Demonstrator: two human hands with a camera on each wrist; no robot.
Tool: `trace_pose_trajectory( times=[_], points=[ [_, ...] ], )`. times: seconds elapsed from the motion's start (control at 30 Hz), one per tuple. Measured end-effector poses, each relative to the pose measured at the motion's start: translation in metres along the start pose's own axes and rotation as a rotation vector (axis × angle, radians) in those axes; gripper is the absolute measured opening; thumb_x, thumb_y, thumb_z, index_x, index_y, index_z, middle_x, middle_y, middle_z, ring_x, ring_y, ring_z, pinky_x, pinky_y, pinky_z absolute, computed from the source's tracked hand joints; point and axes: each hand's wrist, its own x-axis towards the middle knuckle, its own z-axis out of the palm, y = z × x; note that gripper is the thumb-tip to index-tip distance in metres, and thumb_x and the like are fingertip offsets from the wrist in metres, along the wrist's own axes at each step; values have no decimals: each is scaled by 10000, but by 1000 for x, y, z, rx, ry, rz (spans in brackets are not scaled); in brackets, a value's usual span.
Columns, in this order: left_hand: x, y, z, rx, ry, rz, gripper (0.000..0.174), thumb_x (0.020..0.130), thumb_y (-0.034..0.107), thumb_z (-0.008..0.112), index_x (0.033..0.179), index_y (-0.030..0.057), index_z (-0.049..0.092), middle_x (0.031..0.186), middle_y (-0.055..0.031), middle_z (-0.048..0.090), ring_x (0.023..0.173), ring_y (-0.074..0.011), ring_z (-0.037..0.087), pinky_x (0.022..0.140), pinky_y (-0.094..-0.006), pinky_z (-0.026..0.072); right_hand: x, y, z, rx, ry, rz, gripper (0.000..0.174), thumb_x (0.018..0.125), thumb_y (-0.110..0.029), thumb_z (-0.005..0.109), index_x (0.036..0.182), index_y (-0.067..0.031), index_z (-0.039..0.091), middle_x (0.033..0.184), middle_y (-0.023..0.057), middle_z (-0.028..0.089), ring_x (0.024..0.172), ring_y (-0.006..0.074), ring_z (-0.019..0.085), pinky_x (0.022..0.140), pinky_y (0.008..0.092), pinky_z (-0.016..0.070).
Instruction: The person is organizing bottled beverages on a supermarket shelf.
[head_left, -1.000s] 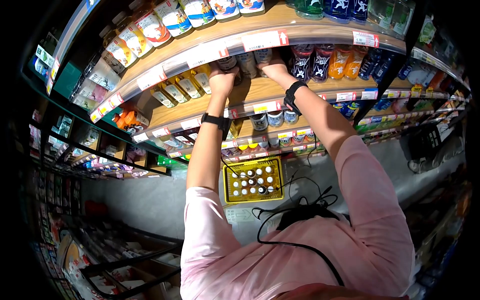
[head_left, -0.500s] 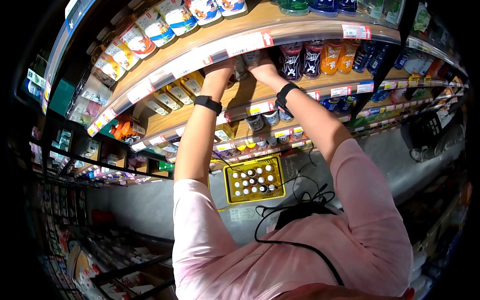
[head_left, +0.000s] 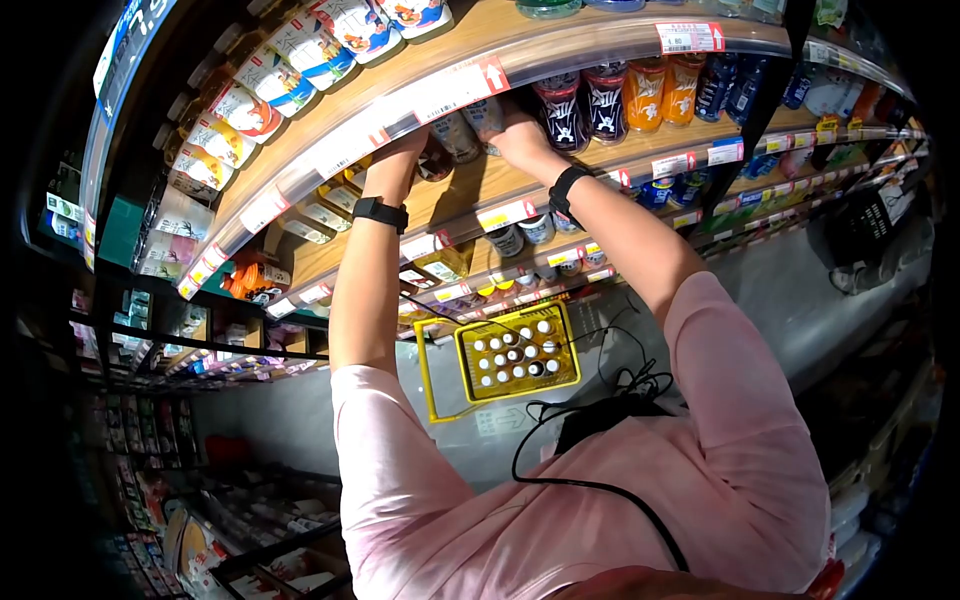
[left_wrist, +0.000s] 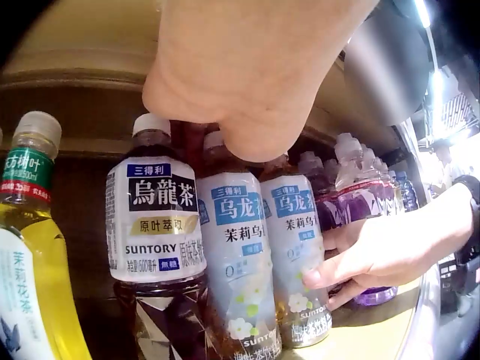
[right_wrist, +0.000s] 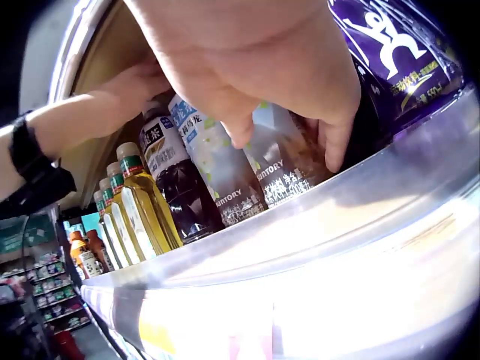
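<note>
My right hand [right_wrist: 270, 60] grips the right-hand pale blue-labelled jasmine oolong tea bottle [left_wrist: 296, 247], thumb on its front and fingers round its right side. A second jasmine oolong tea bottle [left_wrist: 240, 255] stands upright against its left. Left of that is a dark oolong tea bottle [left_wrist: 154, 217] with a white cap. My left hand [left_wrist: 232, 75] reaches in over the tops of these bottles, its palm close to the caps. Its fingers are hidden behind the bottles and under the shelf above, so I cannot tell what they hold.
Yellow tea bottles [right_wrist: 139, 206] line up on the left, purple drink bottles [head_left: 560, 110] and orange ones [head_left: 645, 95] on the right. A shelf edge with price tags [head_left: 470, 85] overhangs my hands. On the floor stands a yellow basket [head_left: 463, 365] of white-capped bottles, cables beside it.
The head view has shifted, so shelf and hands sit farther left in it. My left hand has gone deeper under the upper shelf; my right hand stays at the same bottle.
</note>
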Motion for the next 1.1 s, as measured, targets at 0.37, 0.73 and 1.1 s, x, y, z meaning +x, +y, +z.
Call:
trace_pose_trajectory(
  times=[0.37, 0.73, 1.1],
  points=[
    [-14, 7, -13, 57, 43, 31, 252, 924, 193, 536, 1108, 75, 661, 1077, -169, 675, 987, -380, 643, 833, -466, 499, -3, -1, 0, -24, 42, 49, 578, 798, -299, 766, 1286, -79, 547, 1210, 218, 636, 1101, 409, 604, 921, 451, 499],
    [-6, 16, -21, -163, 8, -70, 285, 960, 218, 512, 1167, 67, 636, 1143, -180, 658, 1069, -368, 621, 891, -452, 482, -1, -4, -8, -88, -34, 52, 640, 797, -335, 770, 1319, -64, 517, 1254, 233, 609, 1125, 413, 592, 937, 448, 495],
    [-4, 12, -18, -102, -85, -100, 265, 952, 202, 517, 1147, 70, 638, 1117, -160, 664, 1014, -356, 637, 849, -448, 492, 4, 14, -11, -84, -134, -72, 637, 880, -434, 649, 1334, -6, 520, 1226, 289, 608, 1131, 444, 587, 981, 460, 461]
  ],
)
